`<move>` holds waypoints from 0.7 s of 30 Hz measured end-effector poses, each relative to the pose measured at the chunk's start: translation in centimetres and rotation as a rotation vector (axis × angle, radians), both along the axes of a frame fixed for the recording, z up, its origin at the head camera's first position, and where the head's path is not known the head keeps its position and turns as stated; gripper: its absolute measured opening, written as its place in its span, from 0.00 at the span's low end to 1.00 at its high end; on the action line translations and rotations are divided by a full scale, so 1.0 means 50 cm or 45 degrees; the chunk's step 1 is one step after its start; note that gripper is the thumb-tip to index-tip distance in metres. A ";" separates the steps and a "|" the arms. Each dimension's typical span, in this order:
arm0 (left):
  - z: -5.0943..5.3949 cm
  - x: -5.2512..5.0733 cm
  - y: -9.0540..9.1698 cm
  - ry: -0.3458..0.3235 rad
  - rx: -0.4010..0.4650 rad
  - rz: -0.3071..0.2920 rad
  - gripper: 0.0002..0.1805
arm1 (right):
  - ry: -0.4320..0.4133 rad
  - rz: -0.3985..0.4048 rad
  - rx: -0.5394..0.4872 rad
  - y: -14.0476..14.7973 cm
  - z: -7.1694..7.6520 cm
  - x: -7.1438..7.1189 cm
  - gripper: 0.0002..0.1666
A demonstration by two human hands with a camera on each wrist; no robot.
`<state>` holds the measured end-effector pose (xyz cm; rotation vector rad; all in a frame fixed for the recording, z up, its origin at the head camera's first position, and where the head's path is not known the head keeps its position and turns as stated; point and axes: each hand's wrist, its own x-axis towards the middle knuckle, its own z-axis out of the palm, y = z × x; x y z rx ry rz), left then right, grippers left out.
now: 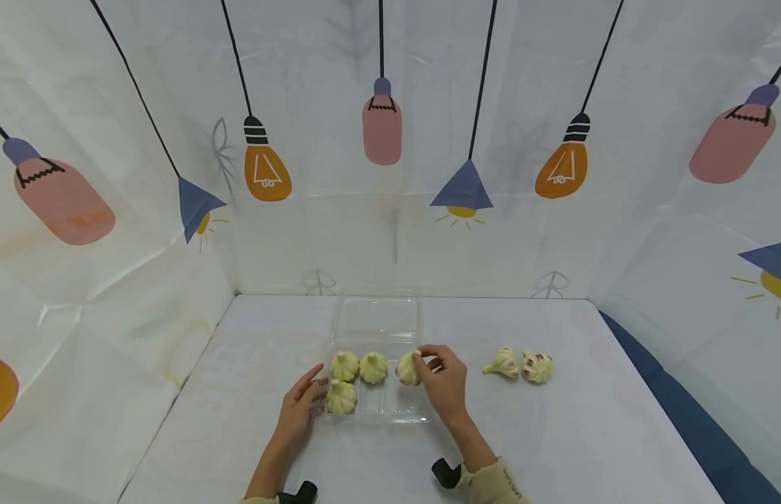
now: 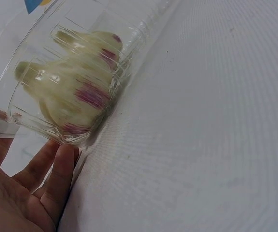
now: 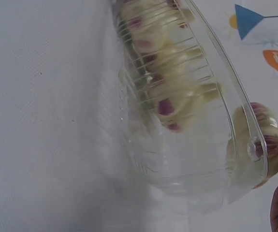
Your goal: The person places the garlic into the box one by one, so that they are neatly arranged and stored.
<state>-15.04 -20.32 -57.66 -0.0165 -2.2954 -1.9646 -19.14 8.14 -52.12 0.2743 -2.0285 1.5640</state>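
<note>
A clear plastic container (image 1: 390,409) with its lid (image 1: 377,316) open at the back lies on the table. Inside, at its left, are several garlic bulbs (image 1: 342,397). My right hand (image 1: 445,383) pinches another bulb (image 1: 407,369) by its stem side, at the container's right part; the right wrist view shows this bulb (image 3: 269,145) beside the container wall, above the floor. My left hand (image 1: 295,409) rests against the container's left side, fingers loosely extended; in the left wrist view its fingertips (image 2: 66,153) touch the clear wall below a bulb (image 2: 71,96).
Two more garlic bulbs, one (image 1: 503,362) with its stem pointing left and one (image 1: 538,367) with purple streaks, lie on the white table (image 1: 585,434) to the right. A white sheet (image 1: 327,231) printed with lamps hangs behind and at both sides.
</note>
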 end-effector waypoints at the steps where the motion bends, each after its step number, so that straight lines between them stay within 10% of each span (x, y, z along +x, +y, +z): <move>1: 0.000 0.000 0.000 0.000 -0.003 0.005 0.23 | 0.000 0.006 0.002 -0.002 -0.001 0.001 0.09; 14: -0.005 -0.006 -0.002 -0.044 0.018 0.015 0.23 | -0.009 0.076 0.030 -0.027 -0.014 0.014 0.10; 21: -0.008 -0.005 0.000 -0.055 0.026 0.021 0.23 | 0.046 0.131 0.070 -0.048 0.042 0.054 0.09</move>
